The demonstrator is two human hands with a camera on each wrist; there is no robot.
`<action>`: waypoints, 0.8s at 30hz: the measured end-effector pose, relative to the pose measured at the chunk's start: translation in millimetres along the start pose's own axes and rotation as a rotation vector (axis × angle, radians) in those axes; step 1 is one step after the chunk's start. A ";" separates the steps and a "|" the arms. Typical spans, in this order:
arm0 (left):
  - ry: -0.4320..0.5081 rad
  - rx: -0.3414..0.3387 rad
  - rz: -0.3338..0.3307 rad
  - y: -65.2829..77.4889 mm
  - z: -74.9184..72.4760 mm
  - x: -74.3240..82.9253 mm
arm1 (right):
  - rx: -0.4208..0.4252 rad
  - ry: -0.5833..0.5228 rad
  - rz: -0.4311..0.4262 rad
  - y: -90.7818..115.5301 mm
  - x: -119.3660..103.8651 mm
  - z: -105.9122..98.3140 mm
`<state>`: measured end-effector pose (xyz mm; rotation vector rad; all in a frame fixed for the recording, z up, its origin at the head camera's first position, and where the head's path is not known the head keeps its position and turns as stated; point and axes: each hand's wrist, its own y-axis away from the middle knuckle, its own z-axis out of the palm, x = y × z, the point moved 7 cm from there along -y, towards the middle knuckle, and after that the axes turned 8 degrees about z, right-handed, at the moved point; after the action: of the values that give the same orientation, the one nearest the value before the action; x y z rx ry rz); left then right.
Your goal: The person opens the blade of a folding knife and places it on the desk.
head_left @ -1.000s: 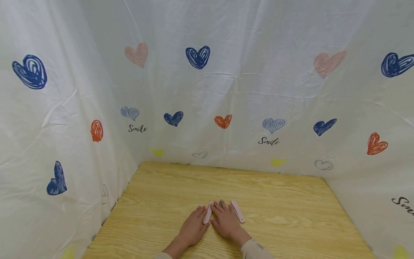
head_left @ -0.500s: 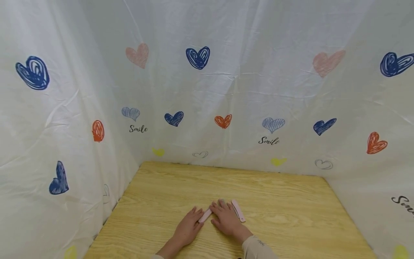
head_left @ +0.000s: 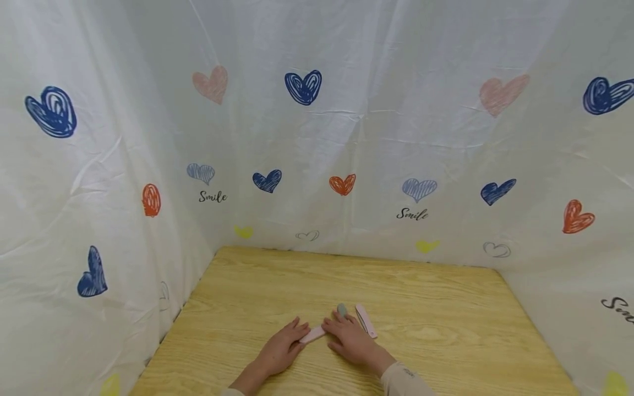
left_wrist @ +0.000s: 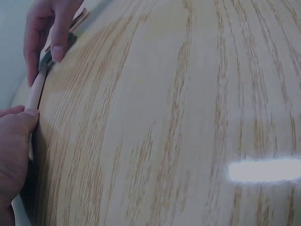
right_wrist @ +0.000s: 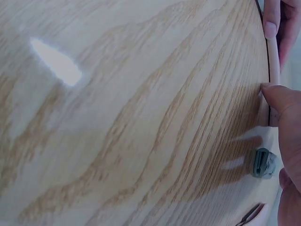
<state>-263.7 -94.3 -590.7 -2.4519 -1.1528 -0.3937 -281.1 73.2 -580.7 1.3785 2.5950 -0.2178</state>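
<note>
A flat pink strip with rounded ends (head_left: 312, 334) lies slanted on the wood-grain table, its right end nearer the back. My left hand (head_left: 279, 349) pinches the left end between thumb and fingers. At the other end, my right hand (head_left: 353, 338) has its thumb on the near side and its fingers on the far side, as the right wrist view shows. A grey-green piece (head_left: 342, 309) shows just past the right fingertips, partly hidden by them. Right of that hand lies a second pink folding piece (head_left: 365, 319), with a dark slit and a small rivet.
The wood-grain table top (head_left: 446, 319) spreads out around the hands. White cloth (head_left: 366, 137) printed with hearts and "Smile" hangs along its back and both sides.
The held pink strip has swung from steep to flatter as my left hand moved left. My right hand shifted slightly right and down, uncovering more of the grey-green piece. The second pink piece stays put.
</note>
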 end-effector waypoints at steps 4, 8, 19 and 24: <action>0.008 -0.028 0.033 0.8 -1.6 1.0 | -0.008 -0.017 -0.033 4.9 1.4 0.5; 0.026 -0.066 0.054 1.4 -3.5 2.8 | 0.041 -0.011 -0.092 11.3 -0.4 0.8; 0.039 0.008 0.149 1.4 -4.7 12.7 | 0.185 -0.116 -0.213 21.6 -16.1 -5.6; 0.027 0.052 0.142 -0.7 -4.4 16.5 | 0.112 -0.193 -0.136 21.7 -13.6 -5.7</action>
<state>-254.3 -84.9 -579.9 -2.4567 -0.9591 -0.3485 -256.2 75.6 -572.7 1.1506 2.5489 -0.4974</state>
